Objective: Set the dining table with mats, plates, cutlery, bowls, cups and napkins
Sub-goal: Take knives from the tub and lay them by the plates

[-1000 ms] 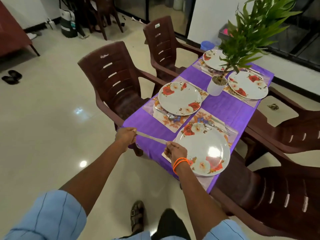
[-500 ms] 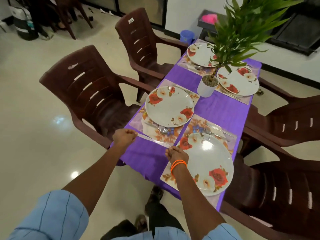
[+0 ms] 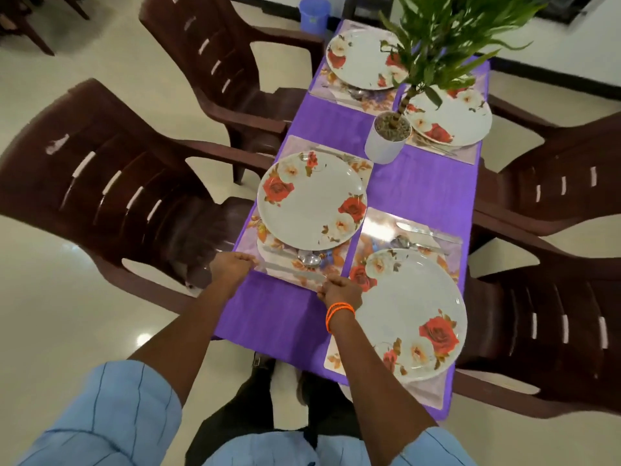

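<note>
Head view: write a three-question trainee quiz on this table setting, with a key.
1. How many plates are on the table?
2. True or false: both hands grip the knife.
3. The potted plant stands: A) on a chair, B) on the purple cloth, C) on a plate.

Key: 1. Four, e.g. the near-left plate. 2. True: left hand and right hand hold the knife by its ends. 3. B: potted plant, purple cloth.

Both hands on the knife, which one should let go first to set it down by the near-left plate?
Probably right hand: it grips the knife end at the mat's inner corner, already low. Left hand at the table edge can steady it.
</note>
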